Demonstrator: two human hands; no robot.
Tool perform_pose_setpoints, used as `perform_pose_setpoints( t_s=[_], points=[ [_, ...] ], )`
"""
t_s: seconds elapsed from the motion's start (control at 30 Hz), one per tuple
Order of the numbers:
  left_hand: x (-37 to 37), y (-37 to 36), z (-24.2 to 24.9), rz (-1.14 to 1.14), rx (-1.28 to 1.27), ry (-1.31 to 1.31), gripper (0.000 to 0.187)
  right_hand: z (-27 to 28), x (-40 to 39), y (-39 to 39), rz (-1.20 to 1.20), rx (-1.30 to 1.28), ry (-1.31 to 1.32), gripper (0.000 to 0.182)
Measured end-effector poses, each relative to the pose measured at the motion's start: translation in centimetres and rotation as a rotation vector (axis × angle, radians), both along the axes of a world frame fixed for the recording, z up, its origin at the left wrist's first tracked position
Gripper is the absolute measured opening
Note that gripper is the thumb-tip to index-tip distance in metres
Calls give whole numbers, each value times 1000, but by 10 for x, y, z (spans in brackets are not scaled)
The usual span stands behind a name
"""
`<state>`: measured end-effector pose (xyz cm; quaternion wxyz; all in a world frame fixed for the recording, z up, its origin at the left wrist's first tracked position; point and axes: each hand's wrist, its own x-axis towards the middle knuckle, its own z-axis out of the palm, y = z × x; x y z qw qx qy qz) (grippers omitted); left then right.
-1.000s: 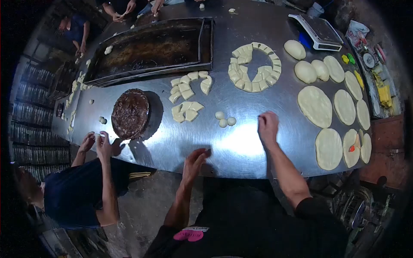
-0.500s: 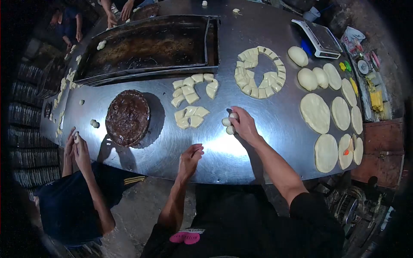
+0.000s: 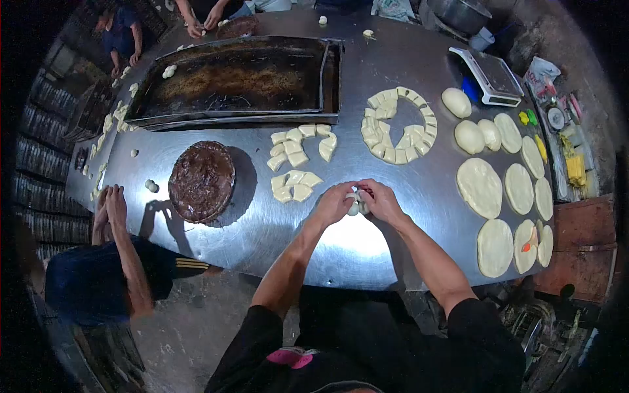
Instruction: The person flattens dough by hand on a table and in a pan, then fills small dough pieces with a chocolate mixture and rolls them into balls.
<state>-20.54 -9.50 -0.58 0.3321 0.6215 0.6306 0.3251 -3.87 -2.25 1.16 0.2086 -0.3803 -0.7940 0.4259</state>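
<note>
Black shirt: a pink patch (image 3: 292, 357) is seen on the black cloth shirt (image 3: 393, 344) at the near side of the table.
Table: a broad, shiny grey metal table (image 3: 419, 255) is lit by a bright patch of glare just nearer than the hands.
Left hand: the left hand (image 3: 336, 203) is held over the table, its fingers bent in toward the small, smooth, pale round dough balls (image 3: 354, 208); whether one is pinched cannot be told.
Right hand: the right hand (image 3: 382, 202) is brought in from the other side, its fingers curled at the same balls; its hold is partly hidden, so a firm grasp cannot be told.
Small dough balls: they are grouped between the two hands and partly covered by the fingers.
Left of the hands: a round pan of glossy dark brown filling (image 3: 202, 182) is set on the metal, with a co-worker's hands (image 3: 110, 204) raised beyond its left side.
Beyond the hands: cut pale dough pieces (image 3: 293, 187) are laid in two clusters, and a ring of cut dough (image 3: 422, 116) is placed farther right.
Right side: flattened pale dough discs (image 3: 479, 188) are spread out below plump dough rounds (image 3: 469, 137).
Far side: a large rectangular dark metal tray (image 3: 229, 82) and a white-framed scale (image 3: 491, 75) are seen.
</note>
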Motion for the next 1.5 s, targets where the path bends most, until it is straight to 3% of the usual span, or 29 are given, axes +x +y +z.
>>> perform_pose_setpoints(
  t_s=[0.13,0.2,0.3,0.33,0.37,0.43,0.53,0.63,0.7,0.77,0.83,0.87,0.97,1.1,1.17,1.2,1.23,1.3,1.33,1.37,1.47,1.5],
  points=[
    [-1,-8,7,30,0,-47,51,3,4,10,78,56,-63,26],
    [1,-10,7,39,6,-46,51,7,6,9,23,-209,-29,28],
    [0,-8,7,10,-125,-97,60,20,8,10,118,-257,-149,37],
    [-1,-14,10,-7,23,23,67,28,12,7,115,-260,-149,37],
    [0,-15,14,-22,178,143,74,37,17,6,222,-181,-191,45],
    [5,-19,11,-53,134,82,79,38,28,1,419,29,-171,71],
    [22,-20,-1,-34,73,-9,87,17,28,-14,369,193,-165,78],
    [31,-23,0,-2,28,-142,91,26,40,-35,168,39,-113,77],
    [41,-33,2,-93,-121,-441,90,40,55,-57,59,-61,-151,78],
    [48,-48,11,-132,-155,-388,89,43,62,-66,126,-6,-222,84],
    [39,-57,25,-91,43,-62,87,77,54,-56,308,13,-596,88],
    [23,-65,27,-57,130,99,87,84,50,-51,293,23,-652,93],
    [-11,-106,71,299,-46,-273,69,53,29,-48,139,374,-522,84],
    [-26,-186,67,572,-74,-531,53,9,3,-64,262,476,-575,78],
    [-19,-224,75,731,-163,-541,50,10,8,-47,337,87,-279,74],
    [-16,-248,70,785,-163,-536,50,11,23,-40,327,-35,-69,70],
    [-11,-268,61,840,-159,-533,50,9,31,-36,333,-30,-67,70],
    [7,-301,41,944,-182,-533,47,4,41,-38,539,410,-174,65],
    [12,-306,38,1043,-208,-532,44,-4,40,-41,567,536,-4,49],
    [14,-307,32,1049,-203,-530,44,-12,39,-42,572,539,1,49],
    [31,-289,44,938,-247,-545,39,-23,40,-50,520,641,91,15],
    [30,-276,46,937,-232,-541,39,-21,40,-52,520,654,98,15]
  ],
)
